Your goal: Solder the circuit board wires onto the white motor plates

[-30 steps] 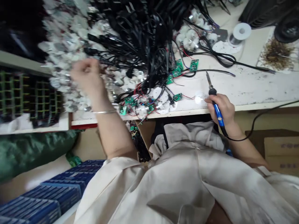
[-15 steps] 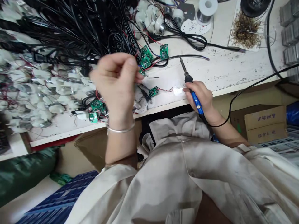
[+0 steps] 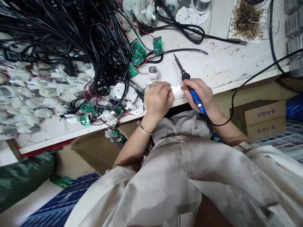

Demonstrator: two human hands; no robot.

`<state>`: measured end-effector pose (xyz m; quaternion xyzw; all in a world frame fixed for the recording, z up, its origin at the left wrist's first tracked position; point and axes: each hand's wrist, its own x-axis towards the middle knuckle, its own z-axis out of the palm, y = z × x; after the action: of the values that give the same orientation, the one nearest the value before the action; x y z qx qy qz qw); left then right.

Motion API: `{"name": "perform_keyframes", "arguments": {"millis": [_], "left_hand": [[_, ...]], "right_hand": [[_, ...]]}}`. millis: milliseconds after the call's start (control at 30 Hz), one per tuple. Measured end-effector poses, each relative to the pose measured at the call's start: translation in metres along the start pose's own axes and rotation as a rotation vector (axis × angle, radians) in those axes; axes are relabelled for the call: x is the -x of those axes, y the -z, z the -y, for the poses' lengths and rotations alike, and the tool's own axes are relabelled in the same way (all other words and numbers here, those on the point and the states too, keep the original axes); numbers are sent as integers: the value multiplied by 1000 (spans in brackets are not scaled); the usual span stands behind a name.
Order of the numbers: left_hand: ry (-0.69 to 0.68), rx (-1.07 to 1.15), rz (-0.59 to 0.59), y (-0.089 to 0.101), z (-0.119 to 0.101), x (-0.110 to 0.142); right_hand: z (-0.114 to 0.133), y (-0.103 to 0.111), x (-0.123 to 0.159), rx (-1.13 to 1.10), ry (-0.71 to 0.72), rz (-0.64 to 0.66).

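Observation:
My right hand [image 3: 200,94] grips a soldering iron [image 3: 197,100] by its blue handle, the bare tip pointing up and away over the white bench. Close to the bench's front edge, my left hand [image 3: 158,99] is closed with its fingers curled down. Whatever its fingertips hold is hidden; a thin dark wire shows by the knuckles. Just beyond it lies a small round metal part [image 3: 152,69] with fine wires. Green circuit boards [image 3: 138,52] with red and blue leads lie to the left of the iron's tip, one board [image 3: 157,45] standing slightly apart.
Bundled black cables [image 3: 71,28] and white plastic motor units [image 3: 42,104] crowd the left side. At the back are a solder spool [image 3: 200,5] and a brownish heap of scraps [image 3: 247,20]. The iron's cord [image 3: 251,77] runs off right. A cardboard box [image 3: 265,118] stands below.
My left hand has come down and right to the bench edge, over where a small circuit board lay. The round metal part now shows on the bench. My right hand keeps the iron almost still.

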<state>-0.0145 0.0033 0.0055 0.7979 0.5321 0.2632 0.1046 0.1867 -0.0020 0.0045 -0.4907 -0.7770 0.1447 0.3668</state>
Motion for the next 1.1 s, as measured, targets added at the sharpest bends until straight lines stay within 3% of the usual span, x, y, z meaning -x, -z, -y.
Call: {"name": "perform_keyframes", "arguments": {"millis": [100, 233, 300, 667, 1100], "left_hand": [[3, -13, -6, 1, 1, -2], [11, 28, 66, 4, 4, -5], [25, 42, 88, 4, 5, -5], [56, 2, 61, -4, 5, -4], [25, -64, -15, -5, 1, -4]], "right_hand": [[2, 4, 3, -168, -116, -65], [1, 4, 10, -498, -304, -316], [-1, 3, 13, -511, -317, -401], [-11, 8, 18, -330, -338, -238], [-9, 10, 16, -369, -279, -203]]}}
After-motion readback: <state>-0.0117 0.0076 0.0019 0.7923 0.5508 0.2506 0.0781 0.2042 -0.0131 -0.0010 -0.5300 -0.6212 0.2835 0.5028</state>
